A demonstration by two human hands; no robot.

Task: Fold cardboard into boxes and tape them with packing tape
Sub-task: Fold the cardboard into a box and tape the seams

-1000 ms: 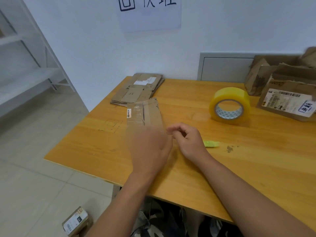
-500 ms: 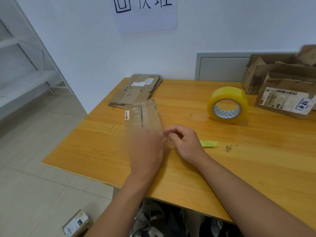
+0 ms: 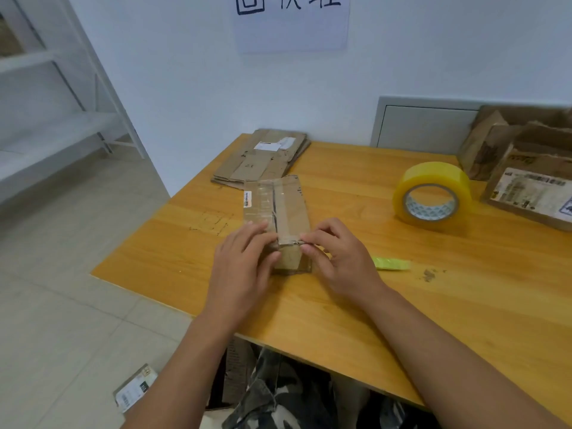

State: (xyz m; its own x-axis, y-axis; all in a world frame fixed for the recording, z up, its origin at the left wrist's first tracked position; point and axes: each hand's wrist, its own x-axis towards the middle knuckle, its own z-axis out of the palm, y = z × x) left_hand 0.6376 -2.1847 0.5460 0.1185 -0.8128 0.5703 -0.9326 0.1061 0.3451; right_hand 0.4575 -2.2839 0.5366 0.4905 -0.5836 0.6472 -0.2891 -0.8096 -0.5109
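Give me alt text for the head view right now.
Both hands work a flattened cardboard piece on a wooden table: left hand presses it, right hand pinches its taped edge. A yellow tape roll stands to the right.

Bare worktop (image 3: 464, 305) is lying open near right; the tape roll (image 3: 431, 196) and boxes (image 3: 523, 168) are blocking far right, flat cardboard stack (image 3: 263, 159) crowding far left.
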